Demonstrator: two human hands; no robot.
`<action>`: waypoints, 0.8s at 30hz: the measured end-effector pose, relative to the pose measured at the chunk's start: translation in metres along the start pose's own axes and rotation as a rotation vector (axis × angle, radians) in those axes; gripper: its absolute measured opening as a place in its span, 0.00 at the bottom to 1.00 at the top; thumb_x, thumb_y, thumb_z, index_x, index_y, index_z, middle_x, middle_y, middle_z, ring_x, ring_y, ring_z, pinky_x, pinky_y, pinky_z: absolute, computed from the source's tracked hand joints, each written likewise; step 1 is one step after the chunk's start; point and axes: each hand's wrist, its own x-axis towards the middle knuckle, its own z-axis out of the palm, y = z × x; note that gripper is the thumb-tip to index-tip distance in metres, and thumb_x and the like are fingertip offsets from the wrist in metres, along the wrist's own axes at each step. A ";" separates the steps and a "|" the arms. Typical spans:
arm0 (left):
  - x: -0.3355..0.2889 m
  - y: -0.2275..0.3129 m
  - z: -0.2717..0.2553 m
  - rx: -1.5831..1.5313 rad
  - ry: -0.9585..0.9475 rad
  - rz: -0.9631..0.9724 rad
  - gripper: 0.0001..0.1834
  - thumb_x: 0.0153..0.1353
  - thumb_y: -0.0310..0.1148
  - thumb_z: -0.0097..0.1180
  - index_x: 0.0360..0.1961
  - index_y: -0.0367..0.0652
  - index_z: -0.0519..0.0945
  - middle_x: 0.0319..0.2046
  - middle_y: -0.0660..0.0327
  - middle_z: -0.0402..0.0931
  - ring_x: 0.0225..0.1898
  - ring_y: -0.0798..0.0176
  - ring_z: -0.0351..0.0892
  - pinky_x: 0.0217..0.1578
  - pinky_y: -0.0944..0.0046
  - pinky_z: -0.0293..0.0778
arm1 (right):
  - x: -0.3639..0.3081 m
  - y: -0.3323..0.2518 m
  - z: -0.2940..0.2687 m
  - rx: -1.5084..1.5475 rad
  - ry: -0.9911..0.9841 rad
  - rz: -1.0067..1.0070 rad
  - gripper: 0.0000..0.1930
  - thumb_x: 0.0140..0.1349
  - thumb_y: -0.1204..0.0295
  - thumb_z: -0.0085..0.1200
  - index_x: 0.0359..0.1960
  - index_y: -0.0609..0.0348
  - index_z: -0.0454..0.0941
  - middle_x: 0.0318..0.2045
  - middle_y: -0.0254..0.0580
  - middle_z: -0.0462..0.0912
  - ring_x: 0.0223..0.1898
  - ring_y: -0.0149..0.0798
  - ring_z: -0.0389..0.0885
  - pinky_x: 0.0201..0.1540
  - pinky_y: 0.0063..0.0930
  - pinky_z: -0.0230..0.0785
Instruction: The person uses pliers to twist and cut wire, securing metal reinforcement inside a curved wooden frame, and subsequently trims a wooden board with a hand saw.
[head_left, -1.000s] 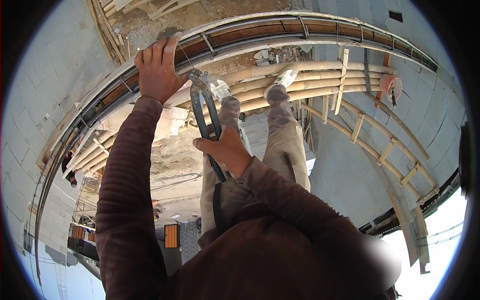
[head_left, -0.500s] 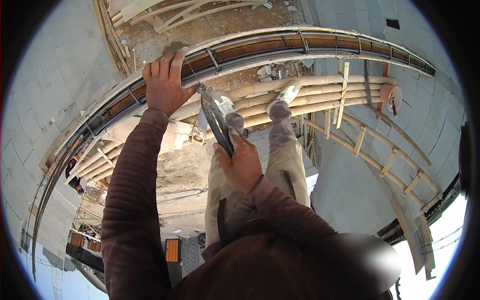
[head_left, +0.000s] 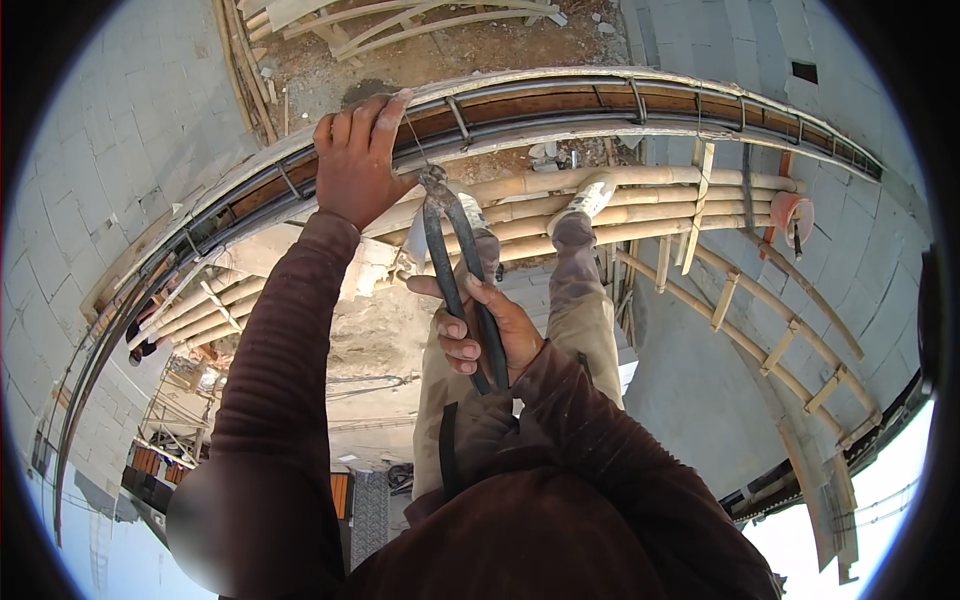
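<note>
My left hand [head_left: 362,165] lies across the long formwork trough, its bent fingers hooked over the far board [head_left: 540,78] and its thumb sticking out to the right. My right hand [head_left: 492,325] holds dark metal pincers [head_left: 438,245] by the handles, which stand apart, with the fingers curled around and between them. The pincer head points up beside my left thumb. A thin wire [head_left: 416,140] runs down from the trough to the jaws; whether they bite on it I cannot tell. Steel reinforcing bars [head_left: 560,100] run inside the trough.
My shoes stand on several bamboo poles [head_left: 660,196] lashed side by side below the trough. At the right a red bucket [head_left: 788,212] hangs near the poles' end, above a bamboo ladder [head_left: 765,305]. Grey block walls [head_left: 90,150] flank both sides; a person [head_left: 143,350] is low at the far left.
The pincer handles have spread apart, and my right hand has turned so its curled fingers show. My left hand keeps its place on the trough, while the whole view has shifted slightly.
</note>
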 end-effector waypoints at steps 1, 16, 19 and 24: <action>-0.002 0.002 0.000 0.010 -0.048 -0.016 0.62 0.40 0.59 0.81 0.76 0.51 0.65 0.67 0.56 0.69 0.67 0.49 0.66 0.71 0.43 0.53 | -0.002 -0.006 0.002 0.004 -0.016 0.022 0.34 0.81 0.53 0.42 0.78 0.64 0.56 0.36 0.35 0.80 0.27 0.29 0.78 0.31 0.28 0.79; -0.135 -0.003 0.126 -2.116 0.768 -1.764 0.38 0.79 0.57 0.36 0.78 0.42 0.58 0.78 0.53 0.57 0.77 0.48 0.58 0.77 0.42 0.49 | -0.022 -0.044 -0.012 -1.343 0.393 -0.045 0.18 0.79 0.68 0.52 0.64 0.66 0.74 0.55 0.41 0.82 0.56 0.29 0.79 0.61 0.28 0.71; -0.108 -0.031 0.163 -2.269 0.909 -1.666 0.40 0.73 0.64 0.38 0.77 0.51 0.62 0.78 0.55 0.57 0.77 0.48 0.58 0.76 0.36 0.49 | -0.024 -0.045 -0.015 -1.320 0.358 -0.057 0.23 0.79 0.70 0.50 0.71 0.68 0.66 0.60 0.46 0.81 0.62 0.36 0.78 0.65 0.33 0.69; -0.103 -0.033 0.184 -2.196 0.818 -1.312 0.42 0.67 0.68 0.44 0.76 0.56 0.66 0.75 0.58 0.64 0.77 0.47 0.57 0.74 0.33 0.51 | -0.024 -0.048 -0.015 -1.279 0.395 0.006 0.28 0.79 0.73 0.47 0.76 0.68 0.57 0.66 0.53 0.77 0.68 0.44 0.75 0.70 0.38 0.66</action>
